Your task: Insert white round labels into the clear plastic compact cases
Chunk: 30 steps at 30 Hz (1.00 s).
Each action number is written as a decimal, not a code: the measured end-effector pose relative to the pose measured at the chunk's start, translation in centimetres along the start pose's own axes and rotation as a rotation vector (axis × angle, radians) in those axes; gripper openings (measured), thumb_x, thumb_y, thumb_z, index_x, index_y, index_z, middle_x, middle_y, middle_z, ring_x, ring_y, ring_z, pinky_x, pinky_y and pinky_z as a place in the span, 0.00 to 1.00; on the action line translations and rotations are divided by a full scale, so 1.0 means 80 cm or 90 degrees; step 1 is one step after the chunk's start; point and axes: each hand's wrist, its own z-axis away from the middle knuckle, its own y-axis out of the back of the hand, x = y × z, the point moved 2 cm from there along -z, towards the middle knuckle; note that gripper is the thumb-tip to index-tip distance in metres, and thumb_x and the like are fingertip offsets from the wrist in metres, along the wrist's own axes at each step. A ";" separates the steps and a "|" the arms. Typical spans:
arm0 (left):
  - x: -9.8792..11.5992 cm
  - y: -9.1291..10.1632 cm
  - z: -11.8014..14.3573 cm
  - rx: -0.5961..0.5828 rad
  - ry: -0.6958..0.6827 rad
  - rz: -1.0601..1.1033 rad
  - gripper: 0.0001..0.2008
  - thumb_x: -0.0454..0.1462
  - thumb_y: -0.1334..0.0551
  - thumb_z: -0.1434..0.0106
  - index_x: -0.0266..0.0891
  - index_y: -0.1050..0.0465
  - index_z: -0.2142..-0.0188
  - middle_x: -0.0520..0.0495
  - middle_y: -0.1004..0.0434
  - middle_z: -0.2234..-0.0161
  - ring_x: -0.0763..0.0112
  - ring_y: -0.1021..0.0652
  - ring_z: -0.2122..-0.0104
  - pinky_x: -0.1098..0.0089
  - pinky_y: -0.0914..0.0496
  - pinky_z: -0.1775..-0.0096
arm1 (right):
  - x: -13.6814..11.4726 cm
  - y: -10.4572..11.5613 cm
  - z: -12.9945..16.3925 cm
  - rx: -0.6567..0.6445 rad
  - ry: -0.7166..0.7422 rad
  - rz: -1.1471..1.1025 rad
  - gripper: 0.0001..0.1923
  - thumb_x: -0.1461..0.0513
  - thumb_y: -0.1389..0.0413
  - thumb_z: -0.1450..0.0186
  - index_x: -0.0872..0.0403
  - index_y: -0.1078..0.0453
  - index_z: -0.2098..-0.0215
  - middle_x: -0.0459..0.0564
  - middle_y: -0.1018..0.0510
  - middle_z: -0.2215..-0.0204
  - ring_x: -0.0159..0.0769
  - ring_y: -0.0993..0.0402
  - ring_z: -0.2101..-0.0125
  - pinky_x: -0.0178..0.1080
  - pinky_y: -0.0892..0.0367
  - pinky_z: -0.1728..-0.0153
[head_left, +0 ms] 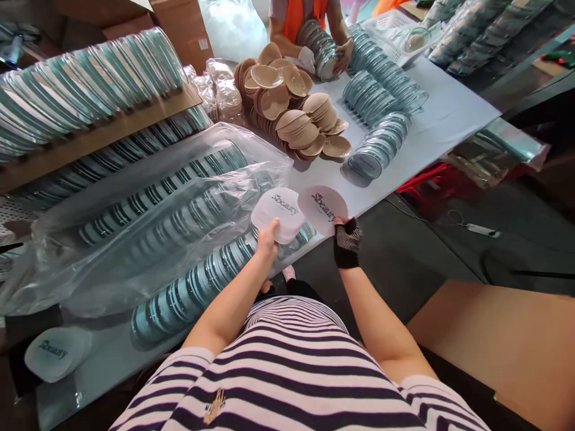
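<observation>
Crowded with stock, the long white-covered surface [449, 114] runs away from the wearer toward a second person in an orange vest [299, 15], whose hands rest on a stack of round clear lids [323, 51] at its far end.

Near the wearer's edge, the bare left hand [268, 239] has its fingers closed on the lower rim of a round white printed disc [278, 212], thumb on top, holding it face up. Just to its right, almost touching it, a second round pale-pink printed disc [322, 206] is pinched at its lower edge by the right hand [347, 242], which wears a black-and-white fingerless glove. Both discs sit above the near edge of the surface, directly ahead of the fingers, side by side and level, their lettering reading the same way. Each hand is nearest its own disc.

Below and left of the left hand, long rows of teal-rimmed round lids [188, 287] lie on edge, some under a loose clear plastic sheet [135, 227]; more rows rest on a brown cardboard sheet [103, 134] above. In the middle of the surface lies a heap of tan round puff pads [291, 114], with further teal-rimmed lid rows [381, 120] to its right. A white plastic basket [389, 27] at the far end holds something I cannot make out. Another printed disc [56, 353] lies at the near left corner.
</observation>
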 end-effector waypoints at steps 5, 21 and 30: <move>0.019 -0.014 -0.035 0.067 0.031 0.082 0.21 0.26 0.37 0.40 0.36 0.27 0.47 0.41 0.21 0.48 0.60 0.22 0.48 0.57 0.27 0.46 | 0.015 0.067 0.047 -0.239 0.275 0.297 0.17 0.56 0.50 0.35 0.54 0.22 0.62 0.55 0.18 0.67 0.38 0.23 0.66 0.36 0.29 0.62; 0.002 -0.011 -0.051 0.054 0.070 0.108 0.19 0.26 0.37 0.39 0.39 0.26 0.49 0.43 0.21 0.48 0.58 0.22 0.47 0.55 0.27 0.46 | -0.010 -0.051 0.047 -0.602 0.195 0.619 0.21 0.52 0.60 0.26 0.52 0.33 0.45 0.54 0.18 0.66 0.41 0.21 0.66 0.35 0.39 0.69; 0.001 -0.011 -0.054 0.067 0.089 0.118 0.21 0.26 0.36 0.40 0.38 0.26 0.48 0.42 0.21 0.47 0.57 0.23 0.46 0.56 0.26 0.46 | 0.005 -0.072 0.062 -0.622 0.123 0.603 0.19 0.57 0.61 0.26 0.53 0.34 0.46 0.57 0.19 0.59 0.40 0.21 0.61 0.35 0.38 0.66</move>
